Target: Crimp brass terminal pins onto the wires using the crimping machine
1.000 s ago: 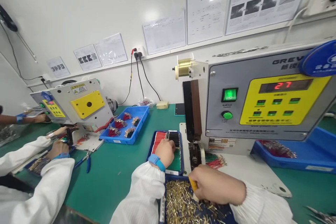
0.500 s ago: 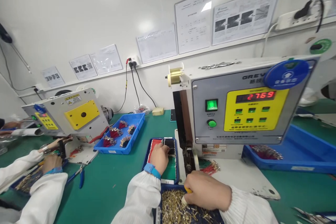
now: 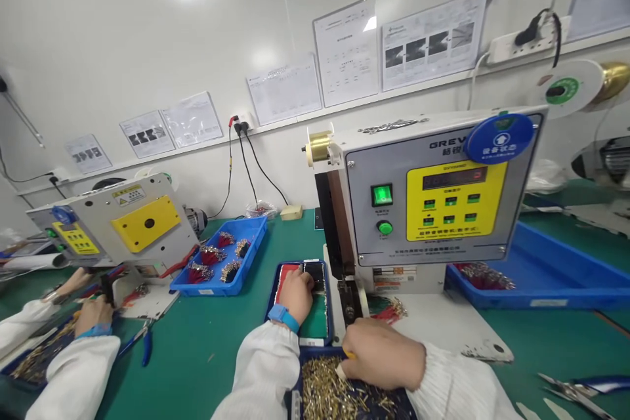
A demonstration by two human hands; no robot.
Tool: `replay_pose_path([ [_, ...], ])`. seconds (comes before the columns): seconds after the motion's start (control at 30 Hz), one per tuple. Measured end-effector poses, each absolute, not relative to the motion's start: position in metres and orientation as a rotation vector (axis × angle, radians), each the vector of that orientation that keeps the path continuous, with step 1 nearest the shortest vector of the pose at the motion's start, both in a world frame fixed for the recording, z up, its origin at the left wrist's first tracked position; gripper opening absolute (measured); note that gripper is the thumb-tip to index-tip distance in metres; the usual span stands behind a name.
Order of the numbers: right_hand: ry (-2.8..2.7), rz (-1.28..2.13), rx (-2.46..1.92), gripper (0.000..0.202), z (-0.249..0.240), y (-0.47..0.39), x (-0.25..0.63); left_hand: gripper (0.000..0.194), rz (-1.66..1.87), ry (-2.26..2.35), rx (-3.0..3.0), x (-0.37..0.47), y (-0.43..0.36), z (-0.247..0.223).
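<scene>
My left hand (image 3: 295, 295), with a blue wristband, reaches over a small blue tray (image 3: 331, 325) sorted into red wires (image 3: 282, 280), black wires (image 3: 315, 270) and green wires (image 3: 315, 318). Its fingers bend together at the edge of the black wires; what they pinch is hidden. My right hand (image 3: 381, 352) is closed in front of the machine's lower head (image 3: 350, 298), above a blue bin of loose brass-coloured terminals (image 3: 327, 387). Something yellow shows at its curled fingers, but I cannot make out what it is. Red and green wires with metal ends (image 3: 391, 308) lie behind that hand.
The grey machine (image 3: 378, 170) stands just ahead. A large blue tray (image 3: 556, 285) holds wire bundles on the right; pliers (image 3: 581, 387) lie in front. Another blue tray (image 3: 258, 246) with bundles stands left. A co-worker's hands (image 3: 93, 315) are at a second machine (image 3: 147, 216).
The view has shifted to the right. Both my hands stay at nearly the same places. The machine's red display showed 2769 and now is mostly dark. The co-worker's hands have moved slightly.
</scene>
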State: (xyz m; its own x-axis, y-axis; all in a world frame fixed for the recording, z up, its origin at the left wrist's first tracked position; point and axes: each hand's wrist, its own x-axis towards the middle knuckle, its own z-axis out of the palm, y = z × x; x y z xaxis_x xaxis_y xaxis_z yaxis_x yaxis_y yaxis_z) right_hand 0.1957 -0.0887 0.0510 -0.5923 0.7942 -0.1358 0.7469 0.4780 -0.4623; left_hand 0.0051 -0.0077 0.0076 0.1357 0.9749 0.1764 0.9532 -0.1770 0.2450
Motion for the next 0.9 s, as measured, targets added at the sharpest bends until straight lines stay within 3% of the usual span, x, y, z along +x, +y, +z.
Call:
replay_pose_path([
  [0.9,-2.746,0.657,-1.341,0.05,0.046,-0.089,0.19,0.02,0.466,1.916,2.312,0.001,-0.004,-0.005],
])
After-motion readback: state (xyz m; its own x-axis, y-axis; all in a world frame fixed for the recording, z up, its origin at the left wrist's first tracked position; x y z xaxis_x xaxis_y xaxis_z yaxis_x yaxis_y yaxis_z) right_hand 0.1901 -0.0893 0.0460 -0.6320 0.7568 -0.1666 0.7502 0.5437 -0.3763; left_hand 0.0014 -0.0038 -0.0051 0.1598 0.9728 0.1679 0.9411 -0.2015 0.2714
